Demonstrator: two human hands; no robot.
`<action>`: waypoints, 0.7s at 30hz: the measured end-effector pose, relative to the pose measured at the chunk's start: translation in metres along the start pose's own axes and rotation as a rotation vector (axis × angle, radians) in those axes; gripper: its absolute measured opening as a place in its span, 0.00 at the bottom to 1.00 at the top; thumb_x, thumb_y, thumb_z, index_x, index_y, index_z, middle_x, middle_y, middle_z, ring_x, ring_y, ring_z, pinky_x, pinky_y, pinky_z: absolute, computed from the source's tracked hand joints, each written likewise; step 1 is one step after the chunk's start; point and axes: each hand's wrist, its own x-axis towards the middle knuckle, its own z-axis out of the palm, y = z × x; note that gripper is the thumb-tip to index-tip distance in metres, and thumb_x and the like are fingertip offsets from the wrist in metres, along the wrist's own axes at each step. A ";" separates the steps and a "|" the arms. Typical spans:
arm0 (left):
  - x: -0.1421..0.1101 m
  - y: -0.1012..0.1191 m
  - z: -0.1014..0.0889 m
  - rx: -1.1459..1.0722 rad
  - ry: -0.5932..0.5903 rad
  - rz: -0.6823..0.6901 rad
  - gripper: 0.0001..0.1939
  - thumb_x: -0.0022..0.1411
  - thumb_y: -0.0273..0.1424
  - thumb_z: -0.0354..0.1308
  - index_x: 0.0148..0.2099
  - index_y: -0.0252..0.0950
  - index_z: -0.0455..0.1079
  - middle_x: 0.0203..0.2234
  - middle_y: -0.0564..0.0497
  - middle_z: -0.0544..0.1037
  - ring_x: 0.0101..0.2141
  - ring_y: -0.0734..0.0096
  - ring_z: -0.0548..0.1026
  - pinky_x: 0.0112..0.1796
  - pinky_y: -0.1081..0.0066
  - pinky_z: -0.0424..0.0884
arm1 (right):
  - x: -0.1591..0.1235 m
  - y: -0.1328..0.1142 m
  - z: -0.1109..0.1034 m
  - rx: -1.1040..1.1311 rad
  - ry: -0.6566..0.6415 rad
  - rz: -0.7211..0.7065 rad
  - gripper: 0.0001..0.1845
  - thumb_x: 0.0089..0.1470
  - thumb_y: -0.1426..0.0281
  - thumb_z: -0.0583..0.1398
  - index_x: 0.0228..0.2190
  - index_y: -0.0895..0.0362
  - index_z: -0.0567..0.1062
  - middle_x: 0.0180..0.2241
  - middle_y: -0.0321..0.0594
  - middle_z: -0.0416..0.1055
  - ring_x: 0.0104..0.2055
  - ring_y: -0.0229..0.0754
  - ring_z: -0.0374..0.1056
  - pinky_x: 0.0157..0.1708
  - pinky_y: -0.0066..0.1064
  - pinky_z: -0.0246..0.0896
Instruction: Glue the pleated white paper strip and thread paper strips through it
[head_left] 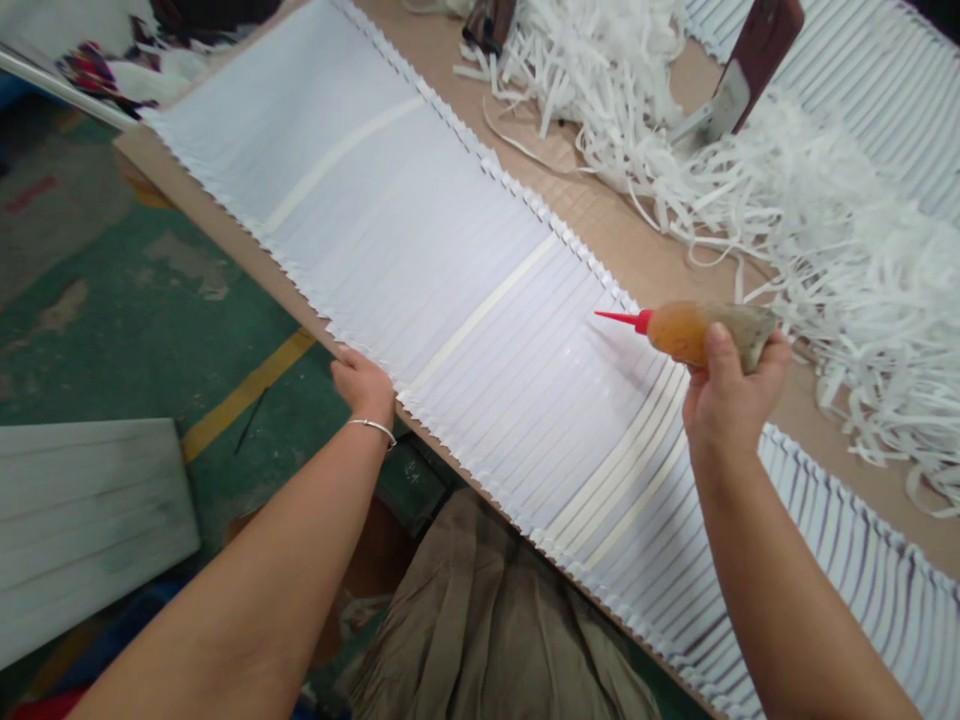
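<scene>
The right forearm angles up from the lower right, its right hand (731, 385) wrapped around a translucent amber squeeze bottle with a pointed red nozzle (679, 332), held nearly level above a long white ribbed panel with jagged edges (480, 270). The left arm stretches forward, its left hand (364, 385) at the brown table's (225, 255) near edge, touching the panel; partly hidden fingers leave its grip unclear.
</scene>
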 end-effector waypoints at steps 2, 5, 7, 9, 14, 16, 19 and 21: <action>0.001 0.000 0.001 -0.007 0.006 -0.001 0.17 0.77 0.35 0.39 0.40 0.36 0.66 0.44 0.31 0.79 0.51 0.48 0.78 0.56 0.53 0.71 | 0.029 0.011 0.008 0.105 0.018 0.062 0.29 0.46 0.62 0.72 0.46 0.50 0.66 0.48 0.40 0.70 0.45 0.44 0.74 0.36 0.36 0.74; 0.002 -0.002 0.002 -0.020 0.015 -0.010 0.17 0.77 0.36 0.39 0.39 0.37 0.65 0.44 0.31 0.79 0.50 0.48 0.79 0.55 0.53 0.72 | 0.055 0.024 0.018 0.134 0.037 0.094 0.30 0.42 0.64 0.73 0.43 0.51 0.65 0.47 0.41 0.71 0.41 0.43 0.74 0.31 0.34 0.72; 0.003 -0.003 0.003 -0.019 0.017 -0.009 0.17 0.77 0.37 0.39 0.39 0.37 0.65 0.44 0.31 0.79 0.50 0.48 0.79 0.55 0.52 0.72 | 0.062 0.030 0.023 0.127 0.046 0.095 0.30 0.42 0.64 0.73 0.43 0.51 0.65 0.48 0.42 0.71 0.41 0.43 0.74 0.32 0.35 0.73; 0.004 -0.005 0.004 -0.019 0.014 -0.004 0.18 0.77 0.37 0.39 0.39 0.37 0.65 0.45 0.31 0.79 0.50 0.47 0.79 0.56 0.51 0.71 | 0.066 0.034 0.026 0.122 0.061 0.094 0.31 0.41 0.64 0.73 0.43 0.51 0.65 0.49 0.42 0.72 0.40 0.42 0.74 0.33 0.35 0.73; 0.005 -0.008 0.005 -0.008 0.009 0.017 0.19 0.77 0.38 0.39 0.40 0.36 0.66 0.46 0.30 0.80 0.51 0.46 0.79 0.57 0.50 0.70 | 0.065 0.040 0.028 0.115 0.037 0.118 0.33 0.38 0.64 0.75 0.42 0.50 0.65 0.46 0.40 0.73 0.39 0.42 0.75 0.32 0.34 0.74; 0.005 -0.008 0.004 -0.001 0.008 0.027 0.19 0.77 0.37 0.38 0.40 0.35 0.67 0.46 0.29 0.79 0.51 0.46 0.79 0.57 0.50 0.70 | 0.057 0.038 0.027 0.110 0.008 0.118 0.32 0.40 0.61 0.75 0.42 0.50 0.65 0.45 0.38 0.73 0.38 0.42 0.75 0.31 0.34 0.74; 0.004 -0.007 0.003 0.002 0.003 0.032 0.19 0.77 0.37 0.38 0.40 0.35 0.67 0.46 0.29 0.79 0.51 0.45 0.79 0.57 0.50 0.70 | 0.039 0.032 0.025 0.082 -0.043 0.103 0.29 0.45 0.58 0.73 0.43 0.49 0.66 0.43 0.34 0.72 0.38 0.41 0.75 0.30 0.32 0.74; 0.002 -0.006 0.002 0.001 0.000 0.030 0.20 0.77 0.37 0.38 0.41 0.35 0.66 0.45 0.30 0.79 0.51 0.46 0.79 0.56 0.51 0.71 | 0.026 0.028 0.023 0.063 -0.070 0.100 0.29 0.46 0.57 0.73 0.44 0.49 0.67 0.43 0.34 0.71 0.39 0.41 0.74 0.30 0.32 0.74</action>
